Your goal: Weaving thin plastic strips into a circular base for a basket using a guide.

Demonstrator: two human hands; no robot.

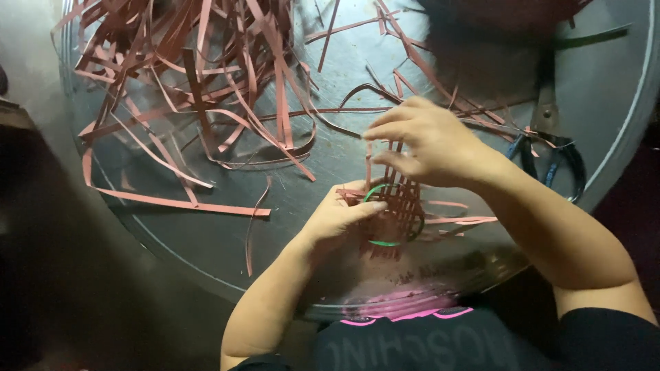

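The weaving was mid-step: near the front edge of the round metal table, the left hand pinched the small woven mat and its green ring, while the right hand, just above, closed on an upright strip. Next, that strip likely needed threading across.

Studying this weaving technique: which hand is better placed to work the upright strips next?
Probably the right hand: its fingers already pinch the upright strips above the woven piece. The left hand presses on the piece's edge by the green ring, steadying it.
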